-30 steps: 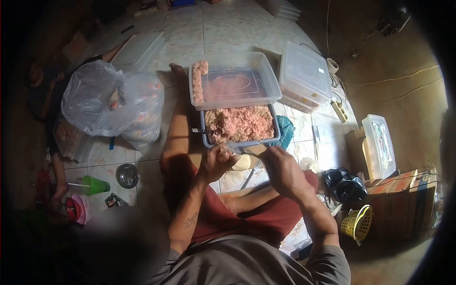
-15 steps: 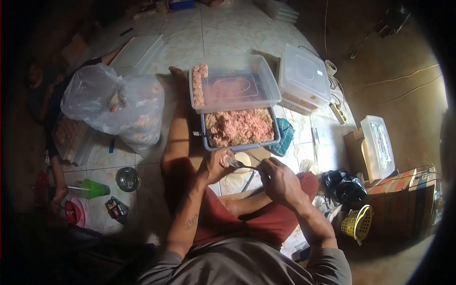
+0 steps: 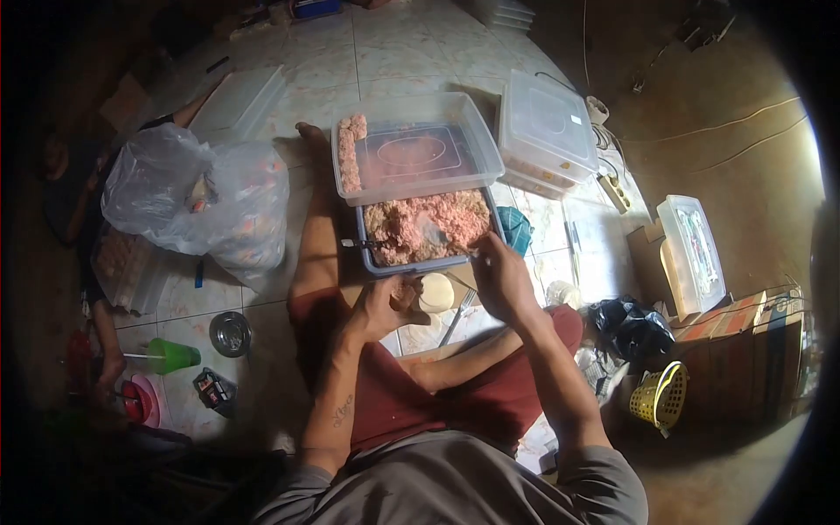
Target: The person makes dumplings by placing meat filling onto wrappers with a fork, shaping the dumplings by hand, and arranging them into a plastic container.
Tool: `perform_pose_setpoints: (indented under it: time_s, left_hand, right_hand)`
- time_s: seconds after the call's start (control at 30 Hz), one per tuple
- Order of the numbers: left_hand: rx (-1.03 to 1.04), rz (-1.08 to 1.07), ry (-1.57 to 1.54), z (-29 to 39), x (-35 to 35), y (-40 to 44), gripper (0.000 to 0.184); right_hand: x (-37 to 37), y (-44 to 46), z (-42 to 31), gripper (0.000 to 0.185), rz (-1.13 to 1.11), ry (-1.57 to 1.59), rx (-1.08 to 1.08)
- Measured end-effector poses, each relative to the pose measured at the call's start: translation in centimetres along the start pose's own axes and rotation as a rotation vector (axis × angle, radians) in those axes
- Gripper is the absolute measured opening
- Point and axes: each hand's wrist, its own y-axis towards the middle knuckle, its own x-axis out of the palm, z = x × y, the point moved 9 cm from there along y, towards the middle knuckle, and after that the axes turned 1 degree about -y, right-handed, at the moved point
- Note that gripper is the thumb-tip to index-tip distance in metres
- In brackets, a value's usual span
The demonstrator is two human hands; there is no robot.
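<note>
My left hand (image 3: 385,306) is cupped around a small pinkish lump (image 3: 403,293), partly hidden by my fingers. A stack of round, pale wrappers (image 3: 437,294) sits just beside it. My right hand (image 3: 505,278) is closed on a fork, its blurred metal end (image 3: 433,233) in the pink minced filling (image 3: 407,219). The filling heaps up in a blue-grey tub (image 3: 420,268). Across the tub's far side rests a clear plastic container (image 3: 472,171), with a row of pink formed pieces (image 3: 349,157) along its left wall. Another fork (image 3: 458,317) lies between my hands.
Left stand a filled plastic bag (image 3: 249,201), a green cup (image 3: 173,354) and a metal bowl (image 3: 230,333). Lidded containers (image 3: 549,131), a teal cloth (image 3: 518,232), a black bag (image 3: 626,325) and a yellow basket (image 3: 656,398) are right. Another person's arm (image 3: 107,341) shows far left.
My right hand has moved forward from beside my left hand, bringing the fork into the filling. The left hand stays near the wrappers. The view has shifted slightly.
</note>
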Motion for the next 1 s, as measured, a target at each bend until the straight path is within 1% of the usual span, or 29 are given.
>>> perform_pose_setpoints:
  time_s: [0.03, 0.07, 0.1, 0.13, 0.17, 0.2, 0.23, 0.27, 0.3, 0.33, 0.37, 0.4, 0.43, 0.47, 0.5, 0.53, 0.57, 0.6, 0.67, 0.7, 0.73, 0.8, 0.83, 0.87, 0.93, 0.97, 1.0]
  left_hand:
    - [-0.06, -0.056, -0.056, -0.6, 0.3, -0.4, 0.039]
    - [-0.059, -0.057, -0.06, -0.6, 0.8, -0.5, 0.039]
    - [-0.097, 0.022, -0.364, -0.8, 0.9, -0.5, 0.039]
    - [-0.134, 0.109, -0.661, -1.2, 0.6, -0.6, 0.039]
    - [-0.189, 0.08, -0.678, -1.5, 0.7, -0.8, 0.035]
    - [-0.106, 0.088, -0.371, -1.1, -0.6, -0.6, 0.029]
    - [-0.138, 0.084, -0.299, -1.9, -0.7, -1.0, 0.029]
    - [-0.146, 0.073, -0.225, -2.5, -0.9, -0.6, 0.03]
    - [-0.147, 0.08, -0.232, -2.9, -1.0, -0.1, 0.03]
    - [-0.159, 0.05, -0.148, -3.2, -0.6, -0.1, 0.03]
    - [-0.169, 0.014, -0.063, -3.4, -0.1, 0.1, 0.031]
    - [-0.258, -0.008, -0.002, -3.3, 0.2, 0.4, 0.033]
    - [-0.266, -0.02, 0.027, -3.4, 0.5, 0.4, 0.031]
    - [-0.27, -0.024, 0.06, -3.5, 0.6, 0.7, 0.03]
    - [-0.271, -0.03, 0.059, -3.2, 0.8, 0.7, 0.03]
    - [-0.107, 0.036, -0.118, -1.2, 0.5, 0.8, 0.027]
    - [0.061, 0.107, -0.293, 0.4, -0.2, 0.8, 0.024]
    - [0.061, 0.107, -0.293, 0.1, -0.3, 0.9, 0.024]
    - [-0.136, -0.022, -0.415, -2.2, 1.2, 0.5, 0.021]
    - [-0.078, -0.087, -0.289, -1.7, 1.4, 1.0, 0.022]
    - [-0.071, -0.087, -0.287, -1.2, 1.4, 0.9, 0.022]
    - [-0.217, -0.1, -0.36, -1.4, 1.5, 0.6, 0.022]
    - [-0.255, -0.112, -0.226, -2.5, 1.6, 0.3, 0.032]
    - [-0.26, -0.118, -0.226, -3.1, 2.5, 0.3, 0.032]
    - [0.03, 0.129, -0.217, -0.2, 1.1, 1.6, 0.044]
    - [-0.182, -0.008, -0.331, -1.4, 1.9, 0.8, 0.053]
    - [-0.134, 0.003, -0.381, -1.6, 1.6, 0.7, 0.047]
  right_hand:
    - [2.3, 1.2, 1.9, 0.012, -0.024, -0.098, -0.037]
    - [4.8, 1.9, 4.2, 0.014, -0.049, -0.195, -0.075]
    - [6.5, 2.5, 3.9, 0.018, -0.161, -0.373, -0.155]
    - [6.3, 2.1, 4.1, 0.018, -0.162, -0.368, -0.163]
    - [6.1, 1.9, 5.1, 0.018, -0.209, -0.414, -0.083]
    - [4.8, 1.6, 3.5, 0.017, -0.276, -0.458, -0.001]
    - [2.6, 1.2, -0.1, 0.018, -0.287, -0.358, -0.047]
    - [1.8, 0.6, -1.3, 0.021, -0.297, -0.242, -0.038]
    - [1.1, -0.6, -3.3, 0.023, -0.29, -0.119, -0.089]
    - [0.6, -2.2, -4.8, 0.025, -0.283, 0.005, -0.128]
    - [1.2, -3.3, -5.1, 0.025, -0.357, -0.028, -0.125]
    - [1.7, -4.3, -5.2, 0.026, -0.429, -0.058, -0.12]
    - [0.8, -4.4, -5.4, 0.027, -0.482, -0.182, -0.016]
    - [0.1, -4.1, -5.4, 0.027, -0.474, -0.184, -0.014]
    - [-1.6, -3.7, -5.5, 0.026, -0.355, -0.036, 0.004]
    - [-3.1, -3.5, -5.7, 0.026, -0.236, 0.112, 0.026]
    - [-4.2, -3.7, -5.3, 0.024, -0.16, 0.114, 0.143]
    - [-3.6, -4.0, -4.7, 0.024, -0.16, 0.114, 0.143]
    - [-1.5, -5.0, -4.1, 0.023, -0.233, 0.111, 0.041]
    - [-0.1, -5.3, -5.1, 0.022, -0.365, 0.045, -0.01]
    - [-0.1, -5.1, -5.6, 0.021, -0.395, 0.095, 0.025]
    - [-1.4, -5.2, -4.7, 0.019, -0.29, 0.136, 0.069]
    - [-1.2, -5.0, -4.5, 0.019, -0.289, 0.14, 0.072]
    - [-1.0, -4.8, -4.5, 0.018, -0.293, 0.101, 0.059]
    - [-1.1, -5.2, -4.7, 0.018, -0.287, 0.061, 0.049]
    - [-1.6, -5.4, -4.5, 0.017, -0.246, 0.107, 0.103]
    - [-2.1, -5.3, -4.2, 0.016, -0.213, 0.153, 0.155]
